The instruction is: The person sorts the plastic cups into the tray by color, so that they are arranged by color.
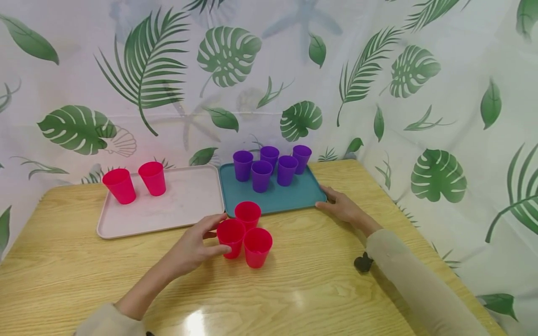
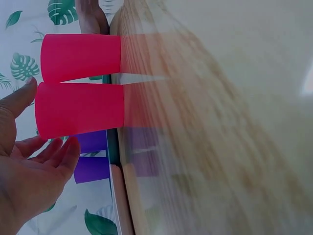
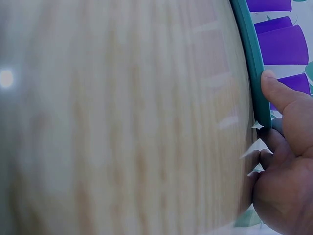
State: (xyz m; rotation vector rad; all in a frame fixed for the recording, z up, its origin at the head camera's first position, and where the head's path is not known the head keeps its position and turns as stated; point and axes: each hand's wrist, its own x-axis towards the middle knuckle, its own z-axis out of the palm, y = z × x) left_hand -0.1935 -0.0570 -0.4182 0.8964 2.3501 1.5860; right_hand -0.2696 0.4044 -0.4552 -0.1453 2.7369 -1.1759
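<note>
Three red cups stand upright, close together, on the wooden table. My left hand (image 1: 195, 247) is at the left cup (image 1: 231, 238), thumb before it and fingers at its far side; in the left wrist view, the thumb and fingertips (image 2: 73, 147) lie on either side of a red cup (image 2: 80, 110). The others are the back cup (image 1: 248, 214) and the right cup (image 1: 258, 249). My right hand (image 1: 342, 207) grips the front right corner of the teal tray (image 1: 294, 200), its thumb (image 3: 276, 90) against the rim. Several purple cups (image 1: 261, 177) stand on that tray.
A pale pink tray (image 1: 180, 212) sits left of the teal one, with two upright red cups (image 1: 119, 186) on it. Leaf-patterned sheeting (image 1: 260, 56) rises behind the table. A small black object (image 1: 363, 263) shows beside the right sleeve (image 1: 403, 266).
</note>
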